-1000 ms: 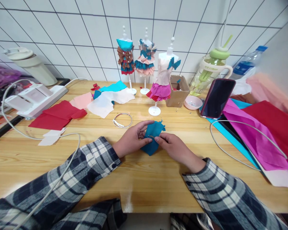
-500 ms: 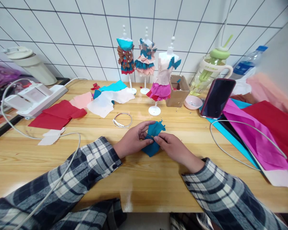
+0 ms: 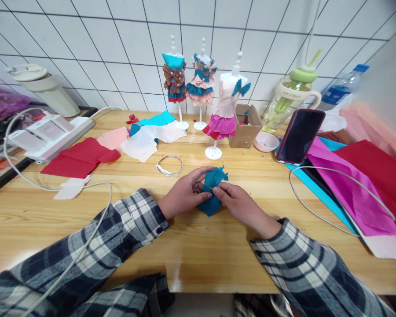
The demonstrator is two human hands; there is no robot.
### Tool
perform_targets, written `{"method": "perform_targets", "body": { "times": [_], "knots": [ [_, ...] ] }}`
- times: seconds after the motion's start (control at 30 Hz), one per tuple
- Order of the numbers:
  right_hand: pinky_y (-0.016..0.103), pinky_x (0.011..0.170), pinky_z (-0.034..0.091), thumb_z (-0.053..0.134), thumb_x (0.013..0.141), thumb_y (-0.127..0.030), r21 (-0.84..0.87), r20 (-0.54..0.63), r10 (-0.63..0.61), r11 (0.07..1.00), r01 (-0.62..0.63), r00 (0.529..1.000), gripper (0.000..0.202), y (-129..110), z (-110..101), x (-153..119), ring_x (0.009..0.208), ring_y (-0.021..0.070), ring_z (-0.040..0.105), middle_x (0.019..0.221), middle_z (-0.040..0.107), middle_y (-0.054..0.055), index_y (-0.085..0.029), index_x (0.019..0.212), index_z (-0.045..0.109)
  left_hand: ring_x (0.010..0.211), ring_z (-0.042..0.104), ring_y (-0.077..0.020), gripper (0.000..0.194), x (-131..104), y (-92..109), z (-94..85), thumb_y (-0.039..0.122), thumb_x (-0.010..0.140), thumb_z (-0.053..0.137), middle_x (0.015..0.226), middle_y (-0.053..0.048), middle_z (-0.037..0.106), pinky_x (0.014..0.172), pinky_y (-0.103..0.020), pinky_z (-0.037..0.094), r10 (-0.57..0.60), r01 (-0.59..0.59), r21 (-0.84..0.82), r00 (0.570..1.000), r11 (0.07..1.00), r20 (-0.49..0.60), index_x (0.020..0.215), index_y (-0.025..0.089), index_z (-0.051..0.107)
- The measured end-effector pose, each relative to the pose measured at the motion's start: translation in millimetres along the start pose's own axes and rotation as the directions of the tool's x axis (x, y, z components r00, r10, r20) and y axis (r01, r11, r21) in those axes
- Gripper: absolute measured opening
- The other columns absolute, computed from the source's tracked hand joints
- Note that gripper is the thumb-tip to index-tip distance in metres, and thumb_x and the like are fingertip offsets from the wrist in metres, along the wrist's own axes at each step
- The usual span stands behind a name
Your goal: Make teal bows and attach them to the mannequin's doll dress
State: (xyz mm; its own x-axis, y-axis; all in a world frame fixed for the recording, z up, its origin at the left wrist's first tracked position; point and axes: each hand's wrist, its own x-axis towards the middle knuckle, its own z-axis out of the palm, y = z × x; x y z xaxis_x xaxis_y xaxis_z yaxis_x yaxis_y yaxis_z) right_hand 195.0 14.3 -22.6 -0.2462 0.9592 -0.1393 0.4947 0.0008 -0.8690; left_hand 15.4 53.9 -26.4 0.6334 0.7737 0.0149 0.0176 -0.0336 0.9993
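Note:
A piece of teal paper [image 3: 211, 206] is held between both hands above the front middle of the table. My left hand [image 3: 187, 192] grips its left side, thumb and fingers closed on it. My right hand [image 3: 236, 202] pinches the right side near the middle. A thin wire-like strand runs across the paper between the fingertips; its ends are hidden. Behind the hands stands a small white dress form [image 3: 227, 94] with a pink top, a teal bow and a magenta skirt. A coil of thin wire [image 3: 169, 166] lies beyond my left hand.
Two dressed forms [image 3: 174, 79] [image 3: 202, 81], a cardboard box [image 3: 246, 132] and a pink bowl [image 3: 266, 142] stand behind. Red paper [image 3: 79, 157] and a power strip [image 3: 53, 138] are left. A phone [image 3: 300, 136], bottles, coloured sheets [image 3: 353, 189] and a looping cable are right.
The view has shifted very slightly. Both hands keep nearly the same hold on the teal paper.

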Motion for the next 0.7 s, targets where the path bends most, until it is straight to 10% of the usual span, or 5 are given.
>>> {"method": "perform_targets", "body": {
  "times": [0.7],
  "knots": [
    [0.025, 0.061, 0.036, 0.044, 0.089, -0.045, -0.003, -0.005, 0.012, 1.000, -0.012, 1.000, 0.032, 2.1, -0.1, 0.8, 0.066, 0.0137, 0.049, 0.069, 0.056, -0.001, -0.019, 0.074, 0.054, 0.104, 0.063, -0.0253, 0.064, -1.8, -1.6, 3.8, 0.019, 0.075, 0.066, 0.116, -0.008, 0.063, 0.085, -0.038, 0.053, 0.026, -0.026, 0.032, 0.999, 0.999, -0.023, 0.134, 0.022, 0.040]
  ]
}}
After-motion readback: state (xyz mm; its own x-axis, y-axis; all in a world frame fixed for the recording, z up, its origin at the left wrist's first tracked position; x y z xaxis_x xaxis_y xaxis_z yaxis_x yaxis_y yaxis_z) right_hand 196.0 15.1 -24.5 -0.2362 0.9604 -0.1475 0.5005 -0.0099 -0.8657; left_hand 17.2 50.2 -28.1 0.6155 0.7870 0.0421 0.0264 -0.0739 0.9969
